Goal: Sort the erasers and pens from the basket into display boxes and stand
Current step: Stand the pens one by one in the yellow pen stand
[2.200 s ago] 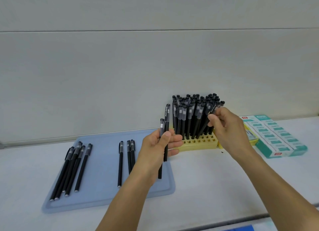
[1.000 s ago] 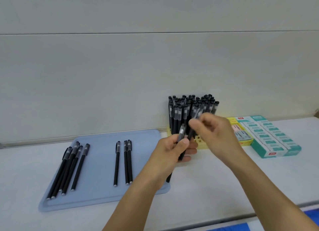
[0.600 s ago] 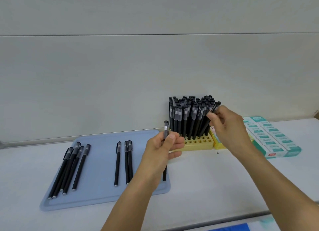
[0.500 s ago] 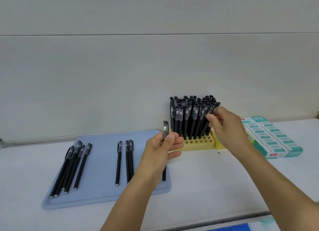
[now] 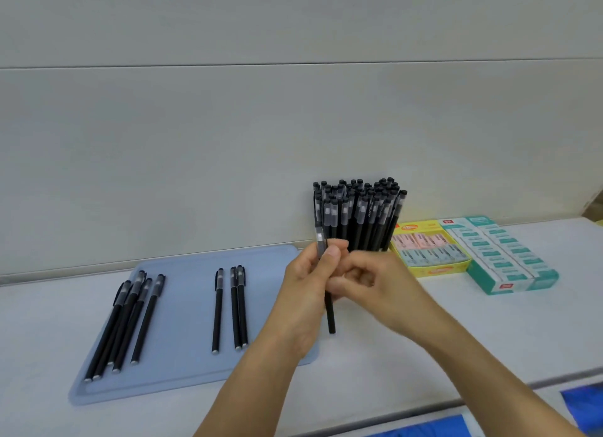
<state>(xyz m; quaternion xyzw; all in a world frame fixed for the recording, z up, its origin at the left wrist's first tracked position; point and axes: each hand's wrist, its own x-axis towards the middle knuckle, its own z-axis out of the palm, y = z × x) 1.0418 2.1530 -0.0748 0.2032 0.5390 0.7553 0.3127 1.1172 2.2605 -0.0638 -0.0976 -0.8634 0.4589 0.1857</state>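
It looks like a stationery shop's stocking counter: a plain white surface (image 5: pixel 489 332) against bare grey wall panels (image 5: pixel 228 143). Retail display boxes of erasers (image 5: pixel 502 257) sit beside a crowded stand of identical black pens (image 5: pixel 359 214).

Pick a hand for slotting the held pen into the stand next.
Probably right. The right hand lies between the pen and the pen stand; the left hand grips that pen upright and can pass it over.
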